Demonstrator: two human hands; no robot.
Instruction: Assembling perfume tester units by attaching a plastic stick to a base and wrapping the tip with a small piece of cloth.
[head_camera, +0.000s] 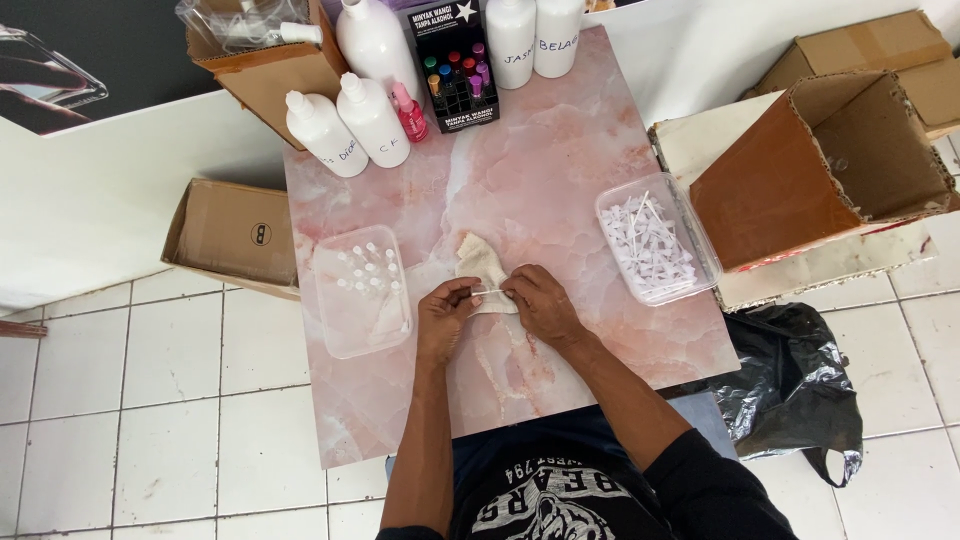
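My left hand (445, 315) and my right hand (538, 303) meet over the middle of a pink marble-patterned table (560, 150). Between their fingertips they pinch a thin white tube (488, 291), held level. Just under and behind it lies a crumpled beige cloth (477, 258). A clear plastic tray (355, 330) with several small white caps sits left of my left hand. To the right of my right hand stands a clear tub (700, 235) full of thin white tubes.
Several white bottles (370, 118), a small pink bottle (408, 110) and a black display box of coloured vials (455, 70) line the table's far edge. Open cardboard boxes (780, 190) stand right, another (235, 235) left. A black plastic bag (790, 385) lies on the tiled floor.
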